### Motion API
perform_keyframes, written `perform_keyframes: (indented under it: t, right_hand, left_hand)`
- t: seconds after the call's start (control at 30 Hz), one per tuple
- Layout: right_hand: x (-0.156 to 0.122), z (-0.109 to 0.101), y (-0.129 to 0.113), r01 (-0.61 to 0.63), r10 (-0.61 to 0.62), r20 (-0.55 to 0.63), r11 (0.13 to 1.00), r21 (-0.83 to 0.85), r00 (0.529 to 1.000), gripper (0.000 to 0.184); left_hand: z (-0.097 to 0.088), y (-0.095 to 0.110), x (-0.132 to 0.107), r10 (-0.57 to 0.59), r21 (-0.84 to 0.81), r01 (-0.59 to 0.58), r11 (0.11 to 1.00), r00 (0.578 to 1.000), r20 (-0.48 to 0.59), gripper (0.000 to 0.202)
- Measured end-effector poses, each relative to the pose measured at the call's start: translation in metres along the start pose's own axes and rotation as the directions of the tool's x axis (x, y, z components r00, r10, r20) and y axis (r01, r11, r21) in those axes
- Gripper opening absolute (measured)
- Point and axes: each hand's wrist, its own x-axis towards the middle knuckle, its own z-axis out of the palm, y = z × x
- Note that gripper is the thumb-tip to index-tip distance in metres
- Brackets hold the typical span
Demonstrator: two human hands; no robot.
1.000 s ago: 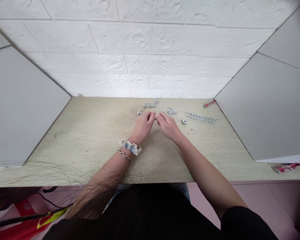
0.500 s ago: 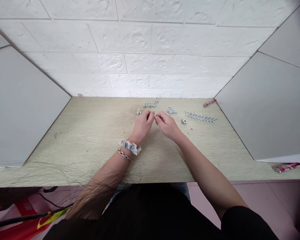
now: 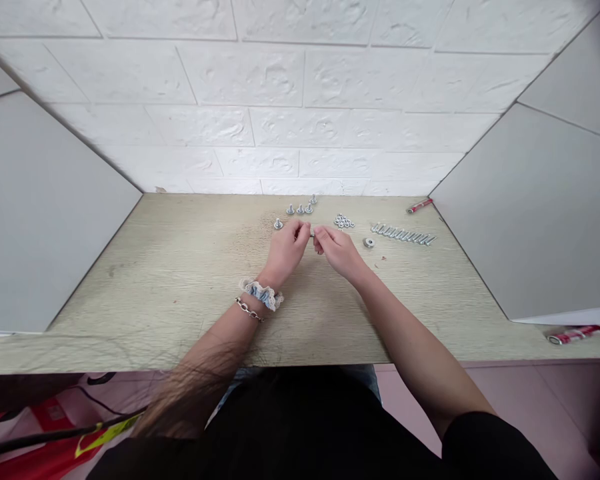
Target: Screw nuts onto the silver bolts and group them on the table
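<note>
Over the middle of the table, my left hand (image 3: 288, 248) and my right hand (image 3: 338, 249) meet with fingers pinched. A short piece of metal, looking like a bolt (image 3: 312, 234), bridges the small gap between the fingertips. Most of it is hidden in the fingers. Just beyond my left hand a bolt with a washer (image 3: 278, 224) stands head down. Several similar bolts with washers (image 3: 301, 209) stand farther back. To the right of my right hand lie a cluster of small nuts (image 3: 345, 221) and a round stack of washers (image 3: 369, 243).
A row of loose bolts (image 3: 404, 235) lies to the right on the wooden table (image 3: 180, 267). One red marker-like tube (image 3: 420, 206) is at the back right corner, another red tube (image 3: 575, 335) at the front right. A white brick wall (image 3: 275, 127) and grey side panels (image 3: 545, 220) enclose the table.
My right hand's fingers have shifted and turned slightly, so a bit of metal now shows between the hands. My left hand has stayed nearly still.
</note>
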Motion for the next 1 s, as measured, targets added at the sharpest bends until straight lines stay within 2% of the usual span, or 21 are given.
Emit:
perform_keyframes:
  t: [0.17, 0.4, 0.73, 0.9, 1.0]
  right_hand:
    - [-0.0007, 0.0046, 0.0011, 0.007, -0.006, 0.009, 0.999, -0.045, 1.0, 0.044]
    - [0.0, 0.0052, 0.0017, 0.036, -0.037, -0.017, 0.995, -0.091, 0.999, 0.039]
    - [-0.0015, 0.0037, -0.0023, 0.123, -0.135, -0.032, 0.958, -0.26, 0.99, 0.031]
    - [-0.0014, 0.0048, -0.0025, 0.109, -0.12, -0.03, 0.963, -0.247, 0.992, 0.028]
    - [-0.0013, 0.005, -0.0023, 0.115, -0.127, -0.032, 0.96, -0.253, 0.991, 0.028]
  left_hand:
    - [0.0018, -0.0012, 0.0006, -0.004, -0.011, 0.005, 1.0, 0.999, 0.035, 0.026]
    - [0.0027, -0.0029, 0.0005, -0.004, -0.04, 0.006, 0.999, 0.999, 0.045, 0.026]
    - [0.0019, -0.0006, 0.0005, 0.0, -0.006, 0.0, 1.0, 0.999, 0.033, 0.034]
    - [0.0026, -0.0034, 0.0016, -0.006, 0.021, 0.005, 1.0, 0.999, 0.039, 0.034]
    - [0.004, -0.0048, 0.0024, -0.026, -0.033, 0.028, 0.999, 0.998, 0.049, 0.033]
